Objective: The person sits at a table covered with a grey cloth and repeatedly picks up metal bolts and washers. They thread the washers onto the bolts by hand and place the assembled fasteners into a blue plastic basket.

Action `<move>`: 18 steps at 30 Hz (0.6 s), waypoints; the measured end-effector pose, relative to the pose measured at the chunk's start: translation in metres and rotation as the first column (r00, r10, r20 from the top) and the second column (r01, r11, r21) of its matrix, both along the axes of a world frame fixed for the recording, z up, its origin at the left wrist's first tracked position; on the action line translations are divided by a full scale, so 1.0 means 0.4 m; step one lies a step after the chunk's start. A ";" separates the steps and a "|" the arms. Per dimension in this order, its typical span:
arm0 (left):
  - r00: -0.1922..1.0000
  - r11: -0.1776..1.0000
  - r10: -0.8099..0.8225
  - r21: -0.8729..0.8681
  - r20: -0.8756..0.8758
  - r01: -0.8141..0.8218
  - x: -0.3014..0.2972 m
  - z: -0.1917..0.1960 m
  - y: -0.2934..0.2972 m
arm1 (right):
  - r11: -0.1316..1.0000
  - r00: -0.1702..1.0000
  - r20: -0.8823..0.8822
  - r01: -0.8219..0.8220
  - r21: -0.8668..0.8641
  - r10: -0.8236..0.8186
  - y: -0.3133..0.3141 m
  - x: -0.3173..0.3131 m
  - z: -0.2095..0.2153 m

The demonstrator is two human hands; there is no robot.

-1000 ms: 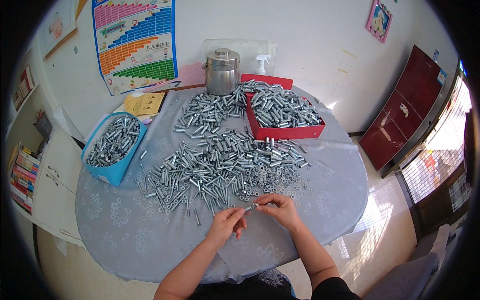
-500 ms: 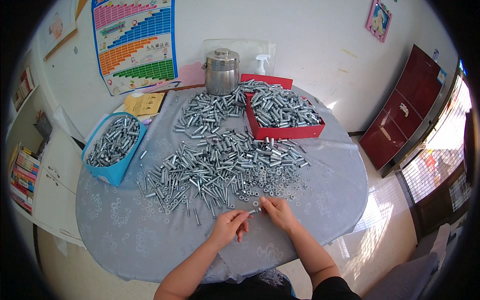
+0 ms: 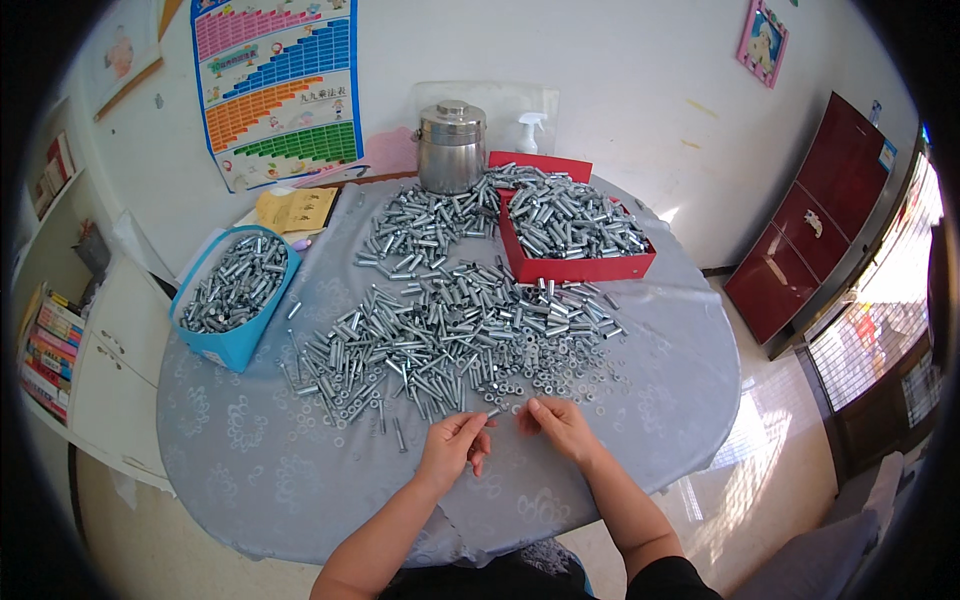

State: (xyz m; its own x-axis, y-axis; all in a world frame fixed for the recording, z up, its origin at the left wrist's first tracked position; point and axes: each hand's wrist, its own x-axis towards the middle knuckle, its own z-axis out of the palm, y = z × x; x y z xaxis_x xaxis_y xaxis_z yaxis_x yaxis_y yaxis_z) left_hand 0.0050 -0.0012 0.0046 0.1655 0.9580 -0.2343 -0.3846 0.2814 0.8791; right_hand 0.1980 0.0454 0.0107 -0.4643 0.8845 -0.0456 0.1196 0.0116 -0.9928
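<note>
My left hand [image 3: 452, 446] pinches a short silver bolt [image 3: 493, 412], its end sticking out past the fingertips toward the right. My right hand [image 3: 562, 428] sits a little apart to the right, thumb and fingers pressed together; whatever is in them is too small or hidden to tell. Just beyond both hands spreads a pile of bolts and metal sleeves [image 3: 420, 340]. Loose nuts and washers [image 3: 550, 365] lie along the pile's right front side, close to my right hand.
A blue basket [image 3: 238, 352] of metal sleeves stands at left. Toward the back right, a red box [image 3: 590, 268] is heaped with more. Behind are a steel pot [image 3: 450, 150], a spray bottle [image 3: 530, 132] and a yellow envelope [image 3: 297, 210]. A grey cloth [image 3: 250, 480] covers the table.
My hands have moved slightly apart. The bolt that was between them is now in my left fingers, away from the right hand. The whole view has shifted slightly.
</note>
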 end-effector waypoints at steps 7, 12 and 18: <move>0.998 0.999 0.054 -0.001 0.041 -0.053 -0.010 -0.002 0.000 | 0.999 1.000 -0.022 0.002 -0.049 -0.003 0.006 -0.005 -0.018; 0.950 0.956 0.292 0.001 0.111 -0.294 -0.043 0.011 0.026 | 0.975 0.975 -0.037 0.217 -0.036 -0.218 0.026 0.005 -0.047; 0.763 0.761 0.644 0.054 0.063 -0.647 -0.269 0.042 0.151 | 0.954 0.948 -0.109 0.300 0.004 -0.298 0.037 0.016 -0.049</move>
State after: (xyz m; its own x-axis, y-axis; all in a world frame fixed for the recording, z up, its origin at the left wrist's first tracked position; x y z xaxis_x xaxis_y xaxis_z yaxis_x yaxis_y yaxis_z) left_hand -0.1024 0.0590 0.0212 -0.4903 0.8546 -0.1712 -0.4868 -0.1056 0.8671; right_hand 0.2044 0.0603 -0.0089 -0.1794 0.9837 0.0086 0.0152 0.0115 -0.9998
